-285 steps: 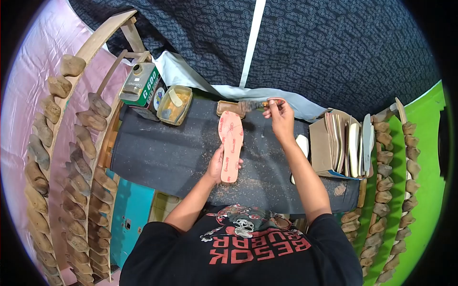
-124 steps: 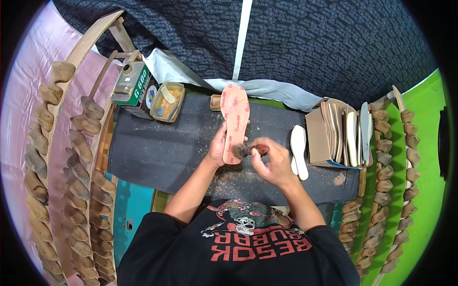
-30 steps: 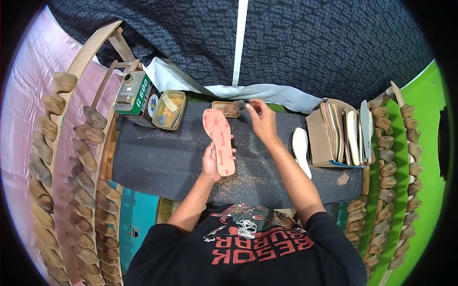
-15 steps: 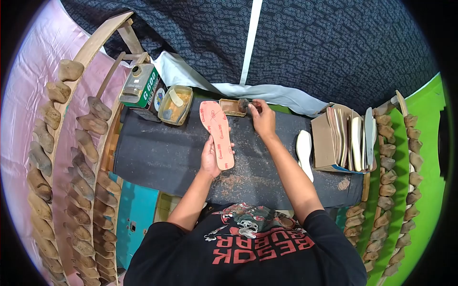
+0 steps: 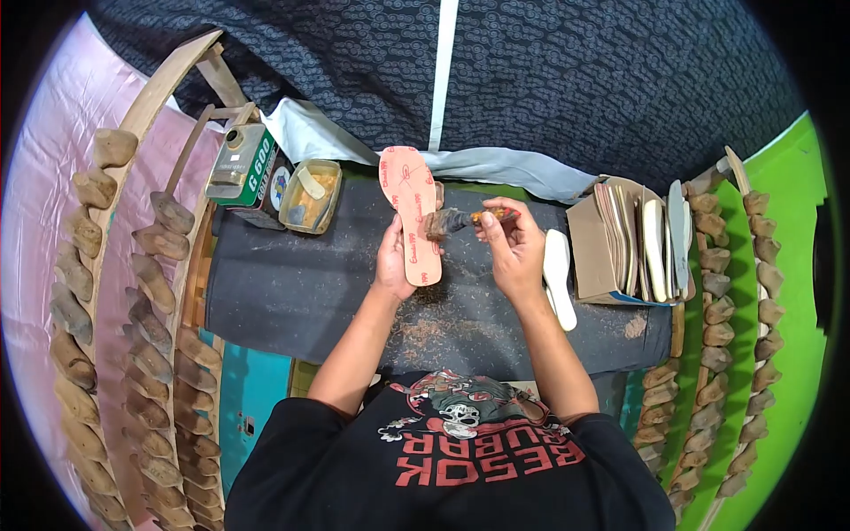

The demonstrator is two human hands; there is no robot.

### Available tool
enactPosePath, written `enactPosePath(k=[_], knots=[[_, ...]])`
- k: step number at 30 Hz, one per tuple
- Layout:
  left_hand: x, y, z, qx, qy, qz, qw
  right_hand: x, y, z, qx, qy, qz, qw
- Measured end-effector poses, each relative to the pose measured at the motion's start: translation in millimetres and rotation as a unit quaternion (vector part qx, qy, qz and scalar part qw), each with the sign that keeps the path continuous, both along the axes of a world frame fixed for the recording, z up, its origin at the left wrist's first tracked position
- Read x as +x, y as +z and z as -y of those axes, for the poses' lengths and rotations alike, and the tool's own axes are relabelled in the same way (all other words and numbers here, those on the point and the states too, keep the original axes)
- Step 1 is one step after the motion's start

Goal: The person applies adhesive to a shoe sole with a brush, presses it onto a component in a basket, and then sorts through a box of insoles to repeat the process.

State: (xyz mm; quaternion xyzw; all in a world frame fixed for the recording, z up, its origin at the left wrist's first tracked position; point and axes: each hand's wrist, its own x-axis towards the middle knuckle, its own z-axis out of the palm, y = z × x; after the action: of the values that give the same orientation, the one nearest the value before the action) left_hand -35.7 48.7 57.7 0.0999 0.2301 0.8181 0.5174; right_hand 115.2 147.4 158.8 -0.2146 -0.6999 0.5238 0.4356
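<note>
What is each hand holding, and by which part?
The left hand holds a pink insole from beneath, around its middle, with the thumb at one edge. The right hand holds a brush by its handle.

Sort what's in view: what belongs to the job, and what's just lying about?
Likely the job:
pink sole, in the left hand
brush, in the right hand

Apparently idle, untouched:
white soles
cardboard box
wooden lasts
G 600 can, possibly a supply
</note>
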Motion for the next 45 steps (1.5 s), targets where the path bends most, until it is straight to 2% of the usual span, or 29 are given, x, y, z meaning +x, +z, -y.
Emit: enactPosePath(k=[3,7,10,11,14,17,19,20,23,26,28,30,32,34,36,39,43,45], knots=[[3.4,4.4,-5.5,0.048,-0.052,-0.023,0.997,4.6,-2.9,-1.0,0.051,-0.026,0.031,0.998],[9.7,18.8,-9.6,0.045,-0.053,-0.022,0.997,16.9,15.1,14.0,0.145,-0.025,0.088,0.985],[9.6,27.2,-12.0,0.022,-0.022,0.042,0.999,30.6,20.6,30.7,0.139,0.025,0.13,0.981],[5.8,22.5,-11.6,0.048,-0.041,0.016,0.998,30.8,20.7,34.3,0.175,0.031,0.105,0.978],[1.7,17.9,-11.1,0.069,-0.062,-0.021,0.995,33.1,24.7,35.0,0.144,0.081,0.11,0.98],[8.4,28.2,-13.8,0.042,-0.052,-0.023,0.997,29.0,27.1,20.7,0.16,0.056,0.108,0.98],[16.9,39.2,-14.4,0.018,-0.049,0.037,0.998,25.2,30.7,5.3,0.214,0.024,0.098,0.972],[15.8,31.8,-12.8,0.018,-0.049,0.036,0.998,22.4,33.3,-3.5,0.248,0.01,0.086,0.965],[13.0,11.7,-9.7,-0.014,-0.103,0.004,0.995,20.9,43.1,-13.5,0.256,0.007,0.09,0.963],[13.9,26.4,-11.7,0.052,-0.096,0.001,0.994,23.5,48.3,-12.1,0.313,0.057,0.082,0.945],[11.0,26.1,-10.5,0.057,-0.091,0.013,0.994,32.1,52.7,-1.5,0.34,0.167,0.13,0.917],[9.6,26.9,-9.1,0.062,-0.087,0.026,0.994,34.5,50.2,11.0,0.32,0.244,0.11,0.909],[9.0,29.1,-7.6,0.072,-0.096,-0.007,0.993,37.3,49.4,15.0,0.315,0.265,0.117,0.904],[11.1,31.4,-8.0,0.081,-0.108,-0.003,0.991,34.4,47.1,7.0,0.316,0.241,0.105,0.912],[19.2,35.3,-10.0,0.022,-0.082,0.028,0.996,31.4,50.8,-4.8,0.325,0.192,0.103,0.92],[19.0,28.9,-8.1,0.028,-0.109,-0.004,0.994,21.7,47.3,-20.8,0.37,0.109,0.077,0.92],[17.2,29.0,-10.8,0.032,-0.105,-0.006,0.994,26.3,50.6,-13.9,0.385,0.127,0.126,0.905],[14.7,29.6,-11.0,0.037,-0.083,-0.003,0.996,26.4,48.1,-2.2,0.382,0.173,0.093,0.903]])
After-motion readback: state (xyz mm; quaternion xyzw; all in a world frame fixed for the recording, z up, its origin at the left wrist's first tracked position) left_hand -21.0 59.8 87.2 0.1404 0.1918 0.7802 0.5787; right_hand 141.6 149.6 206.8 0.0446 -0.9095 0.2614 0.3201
